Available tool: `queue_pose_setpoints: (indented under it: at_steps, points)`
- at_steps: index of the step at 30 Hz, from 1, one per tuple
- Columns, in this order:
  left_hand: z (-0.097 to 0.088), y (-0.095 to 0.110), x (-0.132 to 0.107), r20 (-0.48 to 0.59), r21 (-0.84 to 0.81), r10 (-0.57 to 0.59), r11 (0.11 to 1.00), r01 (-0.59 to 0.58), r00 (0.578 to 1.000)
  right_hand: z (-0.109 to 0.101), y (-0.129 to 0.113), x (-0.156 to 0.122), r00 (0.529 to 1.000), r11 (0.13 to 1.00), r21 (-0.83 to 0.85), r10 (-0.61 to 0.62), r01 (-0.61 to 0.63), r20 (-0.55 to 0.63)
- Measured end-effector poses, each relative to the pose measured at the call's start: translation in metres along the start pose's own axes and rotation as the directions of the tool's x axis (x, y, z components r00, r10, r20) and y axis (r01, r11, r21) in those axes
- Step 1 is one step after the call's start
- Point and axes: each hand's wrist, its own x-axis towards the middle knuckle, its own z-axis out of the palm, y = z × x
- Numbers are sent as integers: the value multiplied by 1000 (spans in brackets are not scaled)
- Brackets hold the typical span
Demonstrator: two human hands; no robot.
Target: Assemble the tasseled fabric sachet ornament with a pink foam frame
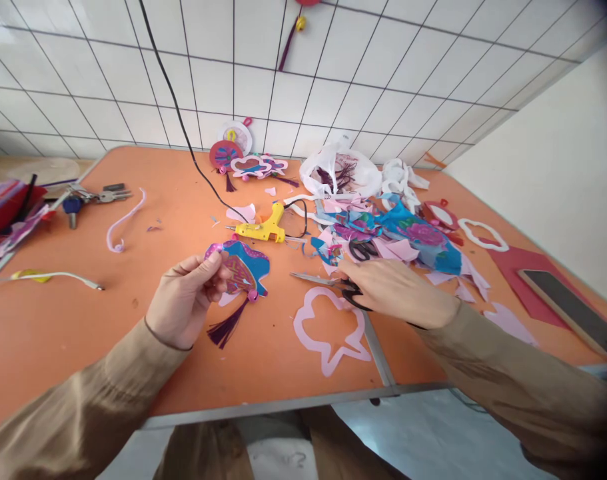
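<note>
My left hand (186,300) is closed in a pinch on a small blue and pink paper fan ornament (243,267) with a dark purple tassel, held just above the orange table (53,320). My right hand (388,287) lies palm down on the table, its fingers closed over the black handles of a pair of scissors (323,281) whose blades point left. A pink cloud-shaped paper frame (328,330) lies flat just in front of the right hand.
A yellow glue gun (263,229) with a black cord lies behind the ornament. Blue and pink paper scraps (408,237), a second pair of scissors (363,249) and a white plastic bag (340,170) pile up at the right. Keys (90,197) lie far left, a phone (573,307) on red paper at the right edge.
</note>
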Motion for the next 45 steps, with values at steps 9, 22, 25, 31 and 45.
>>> queue_pose_setpoints:
  at_steps: [9,22,25,31,45]
  points:
    - [-8,10,1,-23,-44,6,999,-7,1000,-4,25,7,995,972,234,-19,-4,97]
    - [-8,0,1,57,36,-34,999,32,998,-7,33,13,979,937,347,-40,-33,200]
    - [-7,-1,-1,95,72,-37,997,31,995,-6,28,12,991,973,218,48,-76,128]
    - [-9,-5,-1,115,111,-52,993,39,992,1,28,12,994,953,287,86,-100,61]
    - [-11,-9,0,178,34,-101,995,96,979,-4,29,13,994,940,333,50,-81,100]
